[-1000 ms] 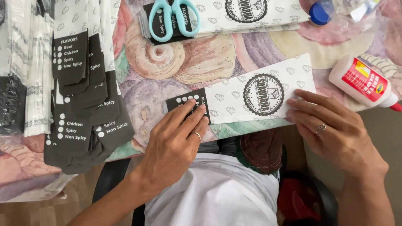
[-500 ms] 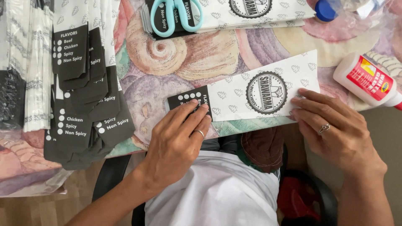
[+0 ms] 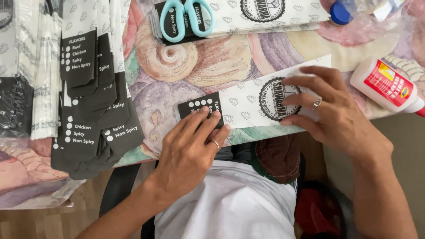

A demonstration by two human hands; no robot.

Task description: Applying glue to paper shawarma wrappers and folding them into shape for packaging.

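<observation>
A long white paper sleeve (image 3: 248, 99) with a black end and a round black emblem lies flat near the table's front edge. My left hand (image 3: 190, 148) presses its fingertips on the sleeve's black end. My right hand (image 3: 330, 115), a ring on one finger, lies flat over the sleeve's right part, with its fingertips at the emblem. Neither hand grips anything; both press the paper against the shell-patterned tablecloth (image 3: 195, 62).
A fanned pile of similar black-ended sleeves (image 3: 90, 106) lies at left. Teal scissors (image 3: 188, 17) rest on another stack of sleeves (image 3: 265, 15) at the far edge. A white glue bottle with a red label (image 3: 387, 86) lies at right, a blue cap (image 3: 340, 13) beyond it.
My right hand has slid left from the sleeve's right end onto the emblem. The left hand stays on the black end.
</observation>
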